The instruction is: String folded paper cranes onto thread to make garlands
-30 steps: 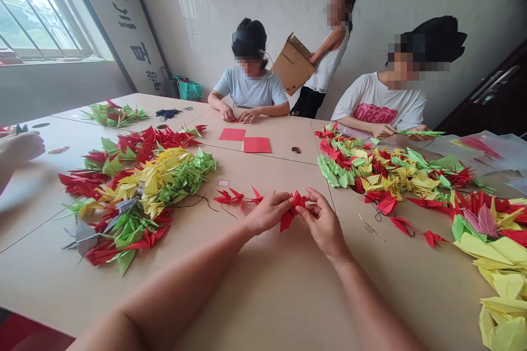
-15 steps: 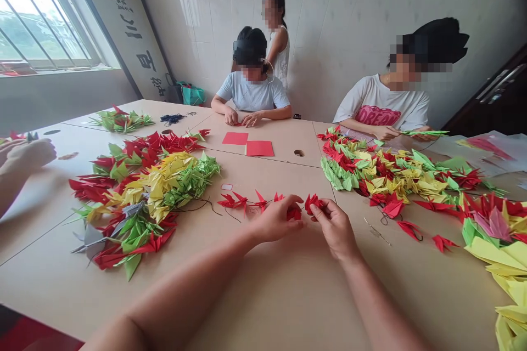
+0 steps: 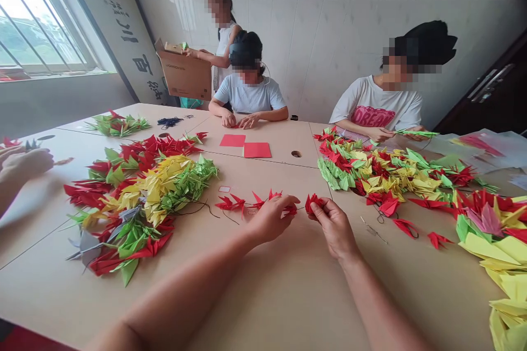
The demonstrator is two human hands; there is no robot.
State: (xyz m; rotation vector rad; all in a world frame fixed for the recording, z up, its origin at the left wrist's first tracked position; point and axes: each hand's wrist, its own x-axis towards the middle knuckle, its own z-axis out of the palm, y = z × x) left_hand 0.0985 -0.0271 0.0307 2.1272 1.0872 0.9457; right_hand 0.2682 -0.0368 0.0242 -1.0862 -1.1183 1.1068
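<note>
My left hand [image 3: 274, 218] pinches a small red paper crane [image 3: 290, 210] on a thread. My right hand [image 3: 335, 229] grips another red origami crane [image 3: 313, 203] between thumb and fingers, a short gap away. A string of red cranes [image 3: 242, 202] lies on the tan table [image 3: 263, 296], just beyond my left hand. Large heaps of red, yellow and green paper cranes [image 3: 140, 203] lie to my left, and similar heaps [image 3: 382, 175] lie to my right. A threaded needle [image 3: 373, 229] rests beyond my right hand.
Two red paper squares [image 3: 245, 145] lie mid-table. Two seated people work across the table, one holding a green crane string [image 3: 415, 133]. A standing person holds a cardboard box [image 3: 184, 71]. Another person's hand [image 3: 27, 163] enters at the left edge.
My hands have drawn apart from around the red cranes, and the right hand now holds a crane separately. The standing person has moved left with the cardboard box.
</note>
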